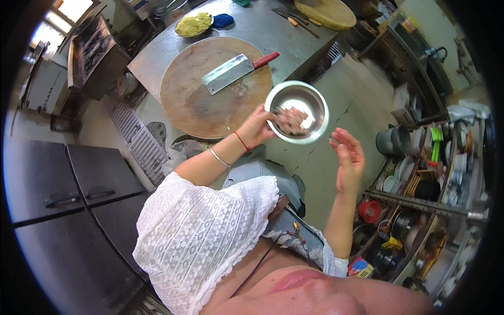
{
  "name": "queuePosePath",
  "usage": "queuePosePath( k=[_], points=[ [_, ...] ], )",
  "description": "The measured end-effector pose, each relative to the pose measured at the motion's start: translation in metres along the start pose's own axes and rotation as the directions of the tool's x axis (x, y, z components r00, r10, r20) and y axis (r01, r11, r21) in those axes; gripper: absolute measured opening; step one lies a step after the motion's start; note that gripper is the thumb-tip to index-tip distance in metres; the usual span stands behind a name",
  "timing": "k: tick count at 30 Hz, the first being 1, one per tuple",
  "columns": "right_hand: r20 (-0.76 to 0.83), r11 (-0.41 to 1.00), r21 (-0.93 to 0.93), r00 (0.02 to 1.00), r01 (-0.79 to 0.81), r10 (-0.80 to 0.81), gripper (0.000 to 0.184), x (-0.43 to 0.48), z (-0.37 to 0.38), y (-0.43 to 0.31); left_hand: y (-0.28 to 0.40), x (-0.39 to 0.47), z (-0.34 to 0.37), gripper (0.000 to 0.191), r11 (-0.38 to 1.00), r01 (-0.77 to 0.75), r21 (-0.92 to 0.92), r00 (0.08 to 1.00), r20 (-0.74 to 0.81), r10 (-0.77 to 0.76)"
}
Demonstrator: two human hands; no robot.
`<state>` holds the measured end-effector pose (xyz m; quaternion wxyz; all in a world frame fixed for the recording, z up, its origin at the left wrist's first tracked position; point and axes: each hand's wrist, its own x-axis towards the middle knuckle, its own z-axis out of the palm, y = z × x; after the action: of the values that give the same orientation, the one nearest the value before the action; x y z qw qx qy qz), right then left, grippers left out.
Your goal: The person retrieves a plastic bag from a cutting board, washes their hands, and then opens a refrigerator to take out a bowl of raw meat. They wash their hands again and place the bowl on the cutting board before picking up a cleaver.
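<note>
My left hand [258,125] grips the near-left rim of a stainless steel bowl [319,103], with the thumb over the edge. Pinkish pieces of what looks like raw meat [292,120] lie in the bowl, slightly blurred. To the right of the bowl, my right hand [349,157] is raised with its fingers apart and holds nothing. A cleaver [230,73] with a red handle [265,60] rests on a large round wooden chopping board [183,92], beyond my left hand. A dark damp patch marks the board's middle.
The board sits at the corner of a metal table [252,23]. On it are a dish of yellow slices [193,24], a blue cloth [223,21], several knives [295,19] and another round board [330,13]. Crowded shelves [413,193] stand right, a dark refrigerator [43,173] left.
</note>
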<state>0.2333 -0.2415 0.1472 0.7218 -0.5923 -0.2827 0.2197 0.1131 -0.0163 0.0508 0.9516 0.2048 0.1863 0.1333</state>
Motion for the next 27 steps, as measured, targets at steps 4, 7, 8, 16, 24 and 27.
queuePosePath(
  k=[4,7,8,16,24,27],
  points=[
    [0.033,0.896,0.411,0.984,-0.171,0.173,0.030,0.039,-0.058,0.008,0.071,0.021,-0.065,0.039,0.897,-0.437,0.073,0.866,-0.235,0.441],
    [0.045,0.788,0.570,0.966,-0.233,0.253,0.034,0.053,-0.127,0.022,0.127,0.043,-0.129,0.023,0.799,-0.510,0.319,0.618,-0.511,0.598],
    [0.046,0.747,0.617,0.959,-0.248,0.280,0.036,0.055,-0.153,0.025,0.141,0.054,-0.152,0.020,0.749,-0.576,0.325,0.539,-0.538,0.648],
    [-0.331,0.698,0.716,0.877,-0.008,0.350,0.021,-0.005,-0.399,0.032,0.203,0.110,-0.267,0.030,0.697,-0.630,0.343,0.184,-0.806,0.563],
    [-0.649,0.675,0.659,0.705,0.332,0.287,0.023,-0.080,-0.535,0.018,0.179,0.140,-0.256,0.015,0.605,-0.197,0.772,-0.724,-0.530,0.441],
    [-0.696,0.656,0.632,0.676,0.413,0.244,0.026,-0.075,-0.584,0.026,0.136,0.184,-0.206,0.011,0.563,0.007,0.826,-0.709,-0.393,0.586]
  ],
)
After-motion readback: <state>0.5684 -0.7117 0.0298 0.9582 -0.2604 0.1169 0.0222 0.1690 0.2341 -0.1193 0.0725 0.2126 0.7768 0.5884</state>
